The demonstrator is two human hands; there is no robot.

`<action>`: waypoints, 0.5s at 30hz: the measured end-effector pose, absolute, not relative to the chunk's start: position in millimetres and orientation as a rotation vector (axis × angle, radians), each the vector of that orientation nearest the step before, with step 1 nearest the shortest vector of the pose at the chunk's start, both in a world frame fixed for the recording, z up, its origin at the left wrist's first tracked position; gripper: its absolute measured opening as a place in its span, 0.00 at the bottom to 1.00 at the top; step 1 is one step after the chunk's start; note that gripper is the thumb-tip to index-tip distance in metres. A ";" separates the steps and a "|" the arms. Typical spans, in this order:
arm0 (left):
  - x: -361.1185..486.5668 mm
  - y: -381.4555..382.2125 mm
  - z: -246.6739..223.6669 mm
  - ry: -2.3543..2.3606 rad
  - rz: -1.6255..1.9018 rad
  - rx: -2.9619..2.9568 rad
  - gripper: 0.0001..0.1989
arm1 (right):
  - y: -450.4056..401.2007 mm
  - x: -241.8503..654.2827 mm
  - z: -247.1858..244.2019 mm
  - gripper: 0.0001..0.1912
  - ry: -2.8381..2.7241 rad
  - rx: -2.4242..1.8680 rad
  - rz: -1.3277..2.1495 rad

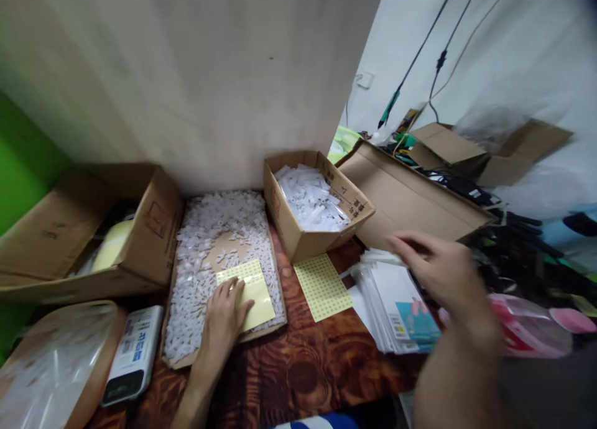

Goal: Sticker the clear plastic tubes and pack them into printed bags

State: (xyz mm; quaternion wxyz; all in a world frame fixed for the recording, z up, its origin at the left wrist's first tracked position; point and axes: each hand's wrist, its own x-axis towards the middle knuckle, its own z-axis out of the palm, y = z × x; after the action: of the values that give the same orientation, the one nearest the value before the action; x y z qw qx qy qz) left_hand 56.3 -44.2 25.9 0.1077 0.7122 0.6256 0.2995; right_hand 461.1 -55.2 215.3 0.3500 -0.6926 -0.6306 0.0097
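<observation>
My left hand [226, 311] lies on a yellow sheet of small round stickers [259, 298], its fingers spread and resting on the paper. That sheet sits on top of many small white plastic pieces [191, 311] in a shallow cardboard tray [280, 322]. My right hand [436, 267] is raised over a stack of white packets with a blue printed card [387, 304]. Its fingers are curled together and somewhat blurred; whether something small is between them cannot be made out. A second yellow sticker sheet [323, 287] lies on the table between tray and stack.
Behind the sheets stands a cardboard box of clear plastic bags [312, 199]. At left are a larger open carton [158, 230], a white digital device [133, 354] and a tub lined with plastic [60, 367]. A pink clear bottle [532, 326] lies right, near dark clutter and cables.
</observation>
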 end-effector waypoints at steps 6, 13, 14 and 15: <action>65.0 -46.1 7.7 1.889 0.792 2.168 0.16 | 132.6 364.6 204.3 0.12 -2.397 -1.833 0.249; 48.6 -53.9 32.5 1.590 0.864 1.994 0.13 | 179.5 348.0 170.0 0.09 -2.602 -1.823 0.241; 45.0 -48.9 38.9 1.576 0.861 1.962 0.12 | 177.4 352.3 169.2 0.09 -2.592 -1.814 0.225; 42.2 -41.2 44.9 1.587 0.862 1.935 0.13 | 174.6 356.3 169.6 0.08 -2.573 -1.807 0.207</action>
State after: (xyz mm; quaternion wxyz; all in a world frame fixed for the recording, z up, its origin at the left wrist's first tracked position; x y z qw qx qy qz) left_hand 42.2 -41.2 44.9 0.2449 0.7088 0.5813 0.3158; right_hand 356.3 174.6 169.6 -0.0047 -0.5734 -0.8166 0.0657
